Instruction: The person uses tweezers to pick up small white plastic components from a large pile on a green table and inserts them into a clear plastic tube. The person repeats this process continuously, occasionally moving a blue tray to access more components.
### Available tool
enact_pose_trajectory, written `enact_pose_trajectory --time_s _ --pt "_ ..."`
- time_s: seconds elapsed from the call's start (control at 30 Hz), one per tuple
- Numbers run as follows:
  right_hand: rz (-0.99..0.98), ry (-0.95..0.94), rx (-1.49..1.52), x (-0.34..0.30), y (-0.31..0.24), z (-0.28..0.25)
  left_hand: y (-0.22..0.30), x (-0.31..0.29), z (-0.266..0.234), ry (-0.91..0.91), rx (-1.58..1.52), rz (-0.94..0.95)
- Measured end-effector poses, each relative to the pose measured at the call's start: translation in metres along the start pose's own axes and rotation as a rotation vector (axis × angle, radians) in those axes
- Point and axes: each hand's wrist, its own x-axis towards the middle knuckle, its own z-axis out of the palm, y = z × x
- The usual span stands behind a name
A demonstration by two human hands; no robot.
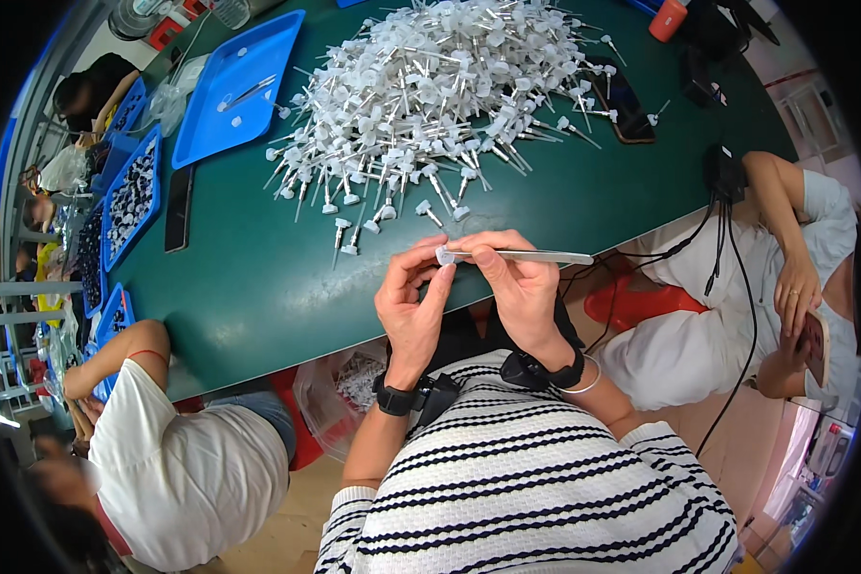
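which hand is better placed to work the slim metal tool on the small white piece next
Probably the right hand: it holds the slim metal tool, pointed at the small white piece. The left hand pinches that piece, so it seems better placed to steady it.

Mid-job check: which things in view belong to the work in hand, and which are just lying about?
In the work:
- metal tweezers, in the right hand
- small whitish piece, in the left hand
- heap of white stemmed pieces, probably
- blue tray, probably

Apparently lying about:
- dark phone-like slab, below the tray
- dark phone, right of the heap
- orange-red cylinder
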Motion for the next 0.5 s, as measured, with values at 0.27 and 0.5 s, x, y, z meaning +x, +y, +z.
enact_pose_trajectory --time_s 0.27,0.5 --pt "-0.014 0.035 0.004 0.0015 0.0035 0.0025 -0.0035 0.0001 0.0009 0.001 0.049 0.054" --pt "-0.005 0.042 -0.027 0.0000 0.0035 0.0020 -0.0037 -0.0003 0.0012 0.010 0.055 0.062"
